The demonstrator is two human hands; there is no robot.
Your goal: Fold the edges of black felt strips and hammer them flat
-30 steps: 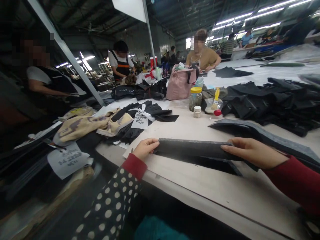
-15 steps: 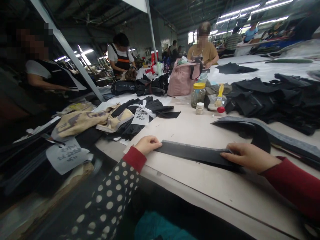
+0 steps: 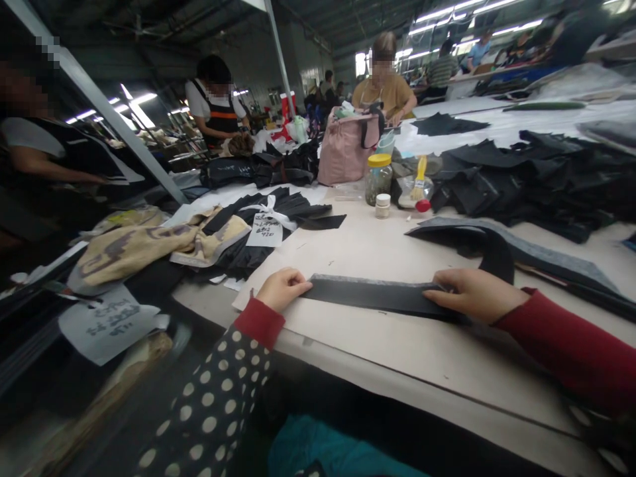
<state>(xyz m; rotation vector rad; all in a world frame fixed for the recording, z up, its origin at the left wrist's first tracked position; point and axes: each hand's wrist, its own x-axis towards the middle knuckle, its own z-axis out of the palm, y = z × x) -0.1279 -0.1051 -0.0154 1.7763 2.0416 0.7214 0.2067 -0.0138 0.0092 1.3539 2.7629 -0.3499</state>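
Note:
A black fabric strip [image 3: 368,295] with a grey upper edge stretches between my two hands, just over the pale tabletop [image 3: 342,354]. Its left end is pinched between thumb and fingers of my left hand [image 3: 282,289]. My right hand [image 3: 472,295] grips it further along, thumb on top, fingers partly hidden. Beyond the right hand, black fabric curls up in a loop [image 3: 499,255]. Behind that lie more long black strips with a grey face [image 3: 556,255], running off to the right.
Left of my hands are a tied black bundle with a white tag [image 3: 265,230] and a patterned cloth [image 3: 134,252]. Further back stand a yellow-lidded jar [image 3: 378,182], a small white bottle [image 3: 382,207], a brush [image 3: 420,179], a pink bag [image 3: 342,149] and piled black pieces [image 3: 527,179]. Co-workers are beyond.
The camera view has turned slightly, so the scene sits further left. Both hands keep hold of the strip, which now looks more level, with its grey edge showing more.

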